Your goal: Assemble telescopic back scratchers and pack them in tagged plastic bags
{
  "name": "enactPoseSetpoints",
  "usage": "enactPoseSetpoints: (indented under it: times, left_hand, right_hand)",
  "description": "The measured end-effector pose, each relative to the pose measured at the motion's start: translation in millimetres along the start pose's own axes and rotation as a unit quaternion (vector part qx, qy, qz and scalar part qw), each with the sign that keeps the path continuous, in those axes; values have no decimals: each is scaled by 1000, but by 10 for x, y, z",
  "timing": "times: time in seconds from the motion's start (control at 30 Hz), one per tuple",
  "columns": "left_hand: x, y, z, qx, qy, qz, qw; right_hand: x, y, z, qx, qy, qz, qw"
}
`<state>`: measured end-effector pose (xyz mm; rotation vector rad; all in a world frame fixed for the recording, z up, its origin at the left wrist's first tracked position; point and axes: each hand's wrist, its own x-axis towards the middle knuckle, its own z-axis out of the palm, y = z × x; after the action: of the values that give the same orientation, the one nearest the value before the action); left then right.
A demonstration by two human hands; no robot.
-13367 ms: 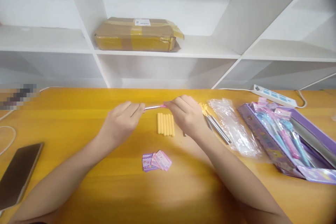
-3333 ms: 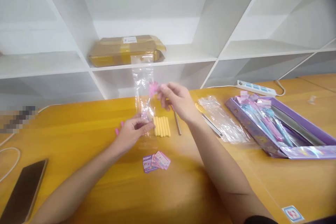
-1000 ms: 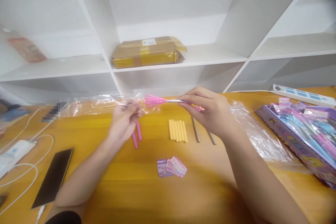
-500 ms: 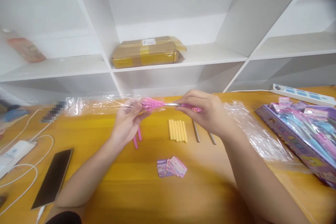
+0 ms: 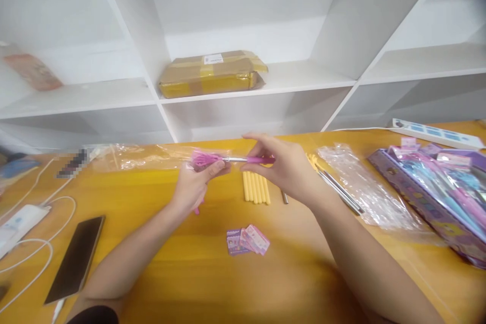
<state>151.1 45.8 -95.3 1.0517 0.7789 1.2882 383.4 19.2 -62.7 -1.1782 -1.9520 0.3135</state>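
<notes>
Grip is a pinch on both sides: left hand (image 5: 190, 187) has the pink claw-headed scratcher (image 5: 234, 159) near its head (image 5: 203, 159), clear bag (image 5: 140, 157) caught at the same fingers (image 5: 215, 167); right hand (image 5: 292, 167) pinches the pink handle (image 5: 261, 160). Scratcher is near level above the bench (image 5: 170, 273), just beyond the yellow sticks (image 5: 256, 188). Can't tell if the prongs are inside the bag. I'd keep rod (image 5: 239, 159) and bag in line, fingers light, so prongs don't snag.

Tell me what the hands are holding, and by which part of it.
A pink scratcher: the left hand holds its clawed head, together with the clear bag; the right hand holds its pink handle.
</notes>
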Motion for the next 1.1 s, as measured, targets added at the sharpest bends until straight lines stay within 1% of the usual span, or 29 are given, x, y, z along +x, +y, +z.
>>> enactPoseSetpoints:
  times: [0.1,0.17,0.23,0.37,0.4,0.47,0.63,0.77,0.9,0.97,1.03,1.1]
  left_hand:
    - [43,77,-32,-12,19,25,999]
    - [74,142,-54,-34,23,51,998]
    - [96,191,-73,-46,24,71,996]
    - [116,229,-98,-46,30,81,995]
    - [118,231,-102,-46,30,81,995]
    - [122,238,-106,-44,29,79,995]
    - [125,264,-105,-46,24,78,996]
    - [132,278,-117,-38,25,86,995]
    - [144,272,-137,-35,26,91,995]
    - [147,258,-139,-35,22,81,996]
    - [147,239,-133,-37,16,63,997]
    - [143,217,-117,-43,16,47,998]
  right_hand:
    - [5,6,-144,-17,-44,42,998]
    - [3,42,-260,-30,-97,69,992]
    - [-5,84,-342,-32,-158,76,984]
    - [-23,101,-367,-4,-289,60,955]
    - [-25,88,-358,3,-314,64,947]
    - [-27,53,-345,13,-339,78,937]
    - [-24,10,-373,19,-330,109,937]
    - [-16,15,-425,27,-322,82,943]
    - [-7,27,-458,22,-311,77,947]
    - [-2,42,-446,18,-306,57,950]
    - [8,60,-411,13,-299,16,954]
    - [21,71,-358,8,-279,-24,960]
